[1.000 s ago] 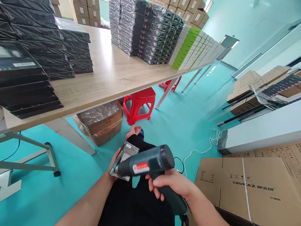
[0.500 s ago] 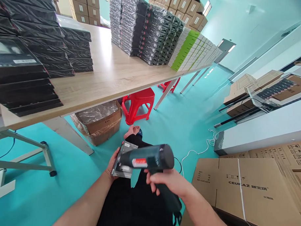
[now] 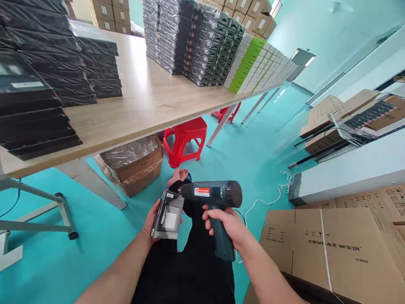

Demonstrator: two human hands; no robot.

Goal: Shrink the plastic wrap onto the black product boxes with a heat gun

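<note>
My left hand (image 3: 151, 221) is closed around the left edge of a flat black-and-grey product box (image 3: 168, 214), held tilted over my lap. A shiny surface and a white patch show on its face. In my right hand (image 3: 226, 223) is a dark green heat gun (image 3: 210, 194), gripped by its handle with the fingers wrapped round it. The heat gun's nozzle points left at the upper right corner of the box. Whether it touches the box, I cannot tell.
A wooden table (image 3: 137, 107) carries stacks of black wrapped boxes (image 3: 172, 37) and white-green boxes (image 3: 249, 64). Below it stand a red stool (image 3: 187, 137) and an open carton (image 3: 136, 167). Large cartons (image 3: 325, 241) stand at my right, near a white cable (image 3: 267, 205) on the floor.
The heat gun has moved up and right, from across the box face to its upper right corner. The box stays in my left hand, its face now more visible.
</note>
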